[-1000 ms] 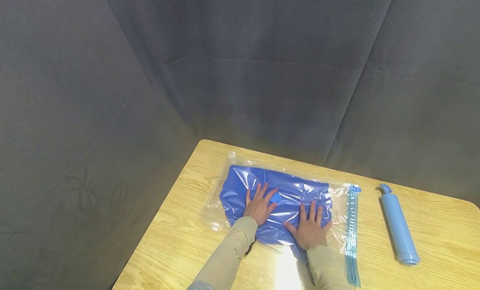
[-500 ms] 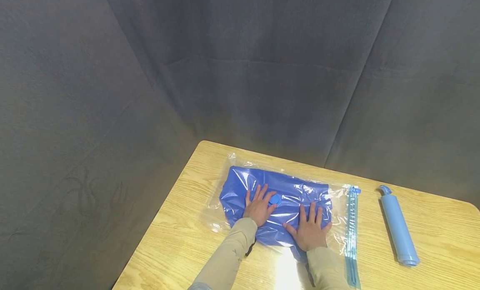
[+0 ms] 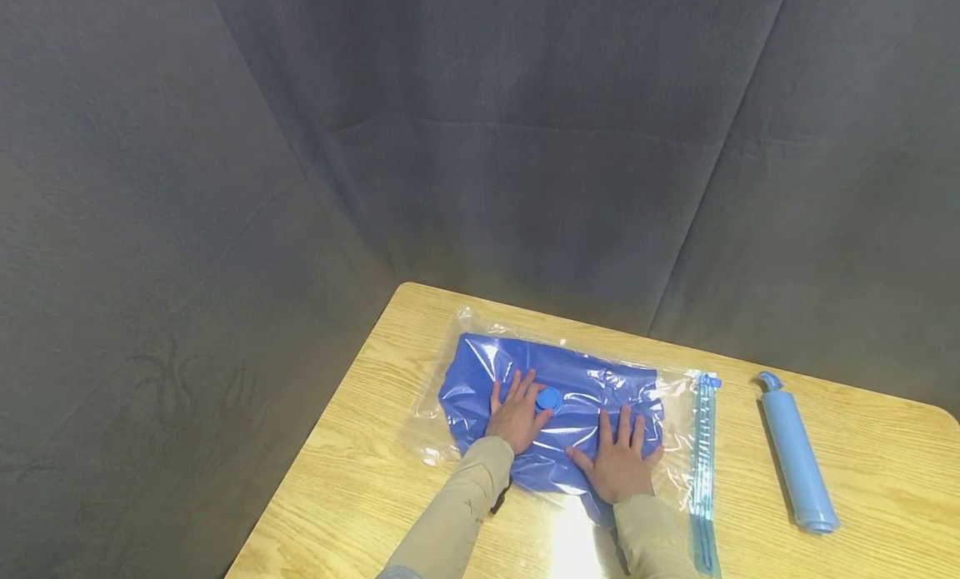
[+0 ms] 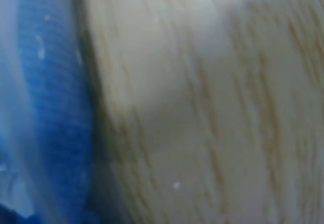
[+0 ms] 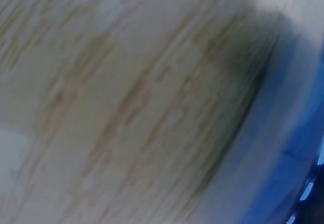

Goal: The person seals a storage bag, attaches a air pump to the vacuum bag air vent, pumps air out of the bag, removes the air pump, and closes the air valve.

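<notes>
A clear plastic vacuum storage bag (image 3: pixel 681 396) lies flat on the table with folded blue fabric (image 3: pixel 517 350) inside it. My left hand (image 3: pixel 514 418) rests on the bag, fingers spread, its thumb and index finger beside the round blue valve cap (image 3: pixel 548 399). On the bag's right part my right hand (image 3: pixel 619 460) presses down with straight, spread fingers. A blue slider (image 3: pixel 709 381) sits at the far end of the teal zip strip (image 3: pixel 702 471). Both wrist views show only wood grain and a blurred blue edge of the bag's contents (image 4: pixel 55 107); neither hand appears there.
To the right of the bag, a light-blue hand pump (image 3: pixel 801 458) lies on the wooden table (image 3: pixel 360 446), its handle pointing away. Dark grey fabric screens (image 3: pixel 517 187) stand behind the table and along its left side.
The left hand's thumb and index finger have shifted slightly, so more of the valve cap shows. The right hand stays in place on the bag.
</notes>
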Demonstrator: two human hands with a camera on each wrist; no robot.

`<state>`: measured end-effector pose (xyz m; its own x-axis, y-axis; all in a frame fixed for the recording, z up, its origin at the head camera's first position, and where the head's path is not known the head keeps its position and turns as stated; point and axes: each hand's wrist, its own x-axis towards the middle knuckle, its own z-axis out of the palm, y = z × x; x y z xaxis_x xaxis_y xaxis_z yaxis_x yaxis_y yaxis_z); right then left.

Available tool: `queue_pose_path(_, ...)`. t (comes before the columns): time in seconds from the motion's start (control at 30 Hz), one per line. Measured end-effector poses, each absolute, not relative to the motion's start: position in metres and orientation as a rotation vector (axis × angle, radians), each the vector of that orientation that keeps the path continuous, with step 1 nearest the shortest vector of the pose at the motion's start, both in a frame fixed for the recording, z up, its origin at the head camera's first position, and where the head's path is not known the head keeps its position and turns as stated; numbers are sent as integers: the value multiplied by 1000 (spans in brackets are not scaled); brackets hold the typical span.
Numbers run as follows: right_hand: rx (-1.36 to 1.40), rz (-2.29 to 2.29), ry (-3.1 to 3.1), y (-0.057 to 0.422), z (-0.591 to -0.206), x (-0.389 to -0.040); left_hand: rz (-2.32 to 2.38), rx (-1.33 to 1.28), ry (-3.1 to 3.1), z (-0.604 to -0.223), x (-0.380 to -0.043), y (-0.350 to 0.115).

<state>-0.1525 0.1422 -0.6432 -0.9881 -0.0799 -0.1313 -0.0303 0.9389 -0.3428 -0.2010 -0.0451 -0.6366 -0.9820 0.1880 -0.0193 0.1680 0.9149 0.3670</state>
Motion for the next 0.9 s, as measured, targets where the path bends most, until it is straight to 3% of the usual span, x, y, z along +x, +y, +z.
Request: queue_pose_path(0.9,-80,-532,2937,141,-634,-150,558,315,3088,-644,-200,-46)
